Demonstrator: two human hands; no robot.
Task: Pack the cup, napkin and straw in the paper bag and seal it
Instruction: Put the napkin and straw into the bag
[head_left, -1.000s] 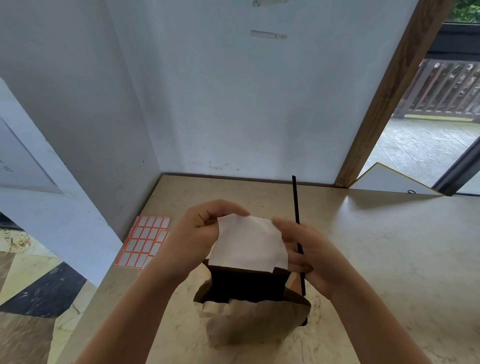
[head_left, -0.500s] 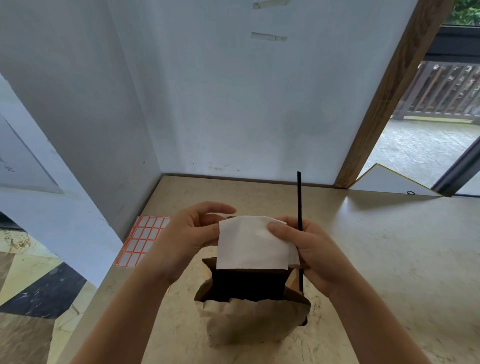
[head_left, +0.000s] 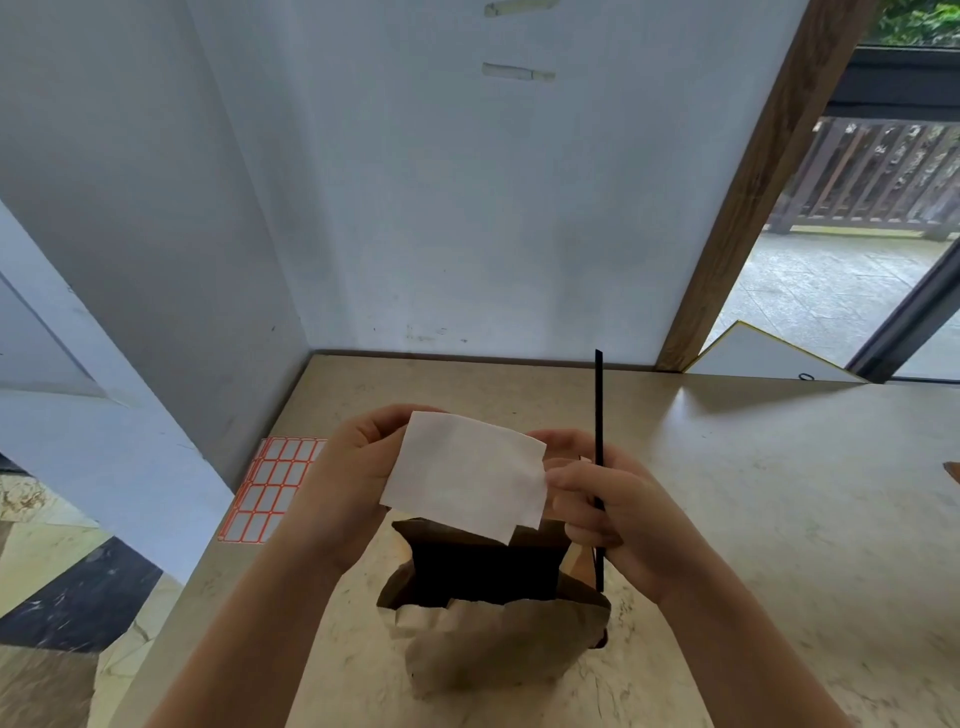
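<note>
Left hand (head_left: 345, 470): raised above the bag's mouth, thumb and fingers pinching the left edge of the napkin; grip clamped on the napkin.
Right hand (head_left: 610, 512): just right of the napkin, fingers curled round the straw; grip clamped on the straw, fingertips also touching the napkin's right edge.
Napkin (head_left: 465, 475): white, folded flat, tilted with its left corner highest; held in the air directly over the open bag, lower edge just above the bag's far rim.
Straw (head_left: 598, 405): thin, black, upright; upper part sticking well above the right hand, lower end showing below the hand just beside the bag's right side.
Paper bag (head_left: 498, 639): brown, crumpled, standing on the bench with its mouth open and dark inside; near wall creased and sagging.
Cup: cannot tell, bag's inside too dark to make out.
Bench (head_left: 753, 519): pale, marbled, set into the corner of white walls.
Label sheet (head_left: 270, 486): white stickers edged in orange, lying flat at the bench's left edge, well left of the bag.
White board (head_left: 763, 358): leaning at the far right of the bench beside a wooden post (head_left: 753, 182).
</note>
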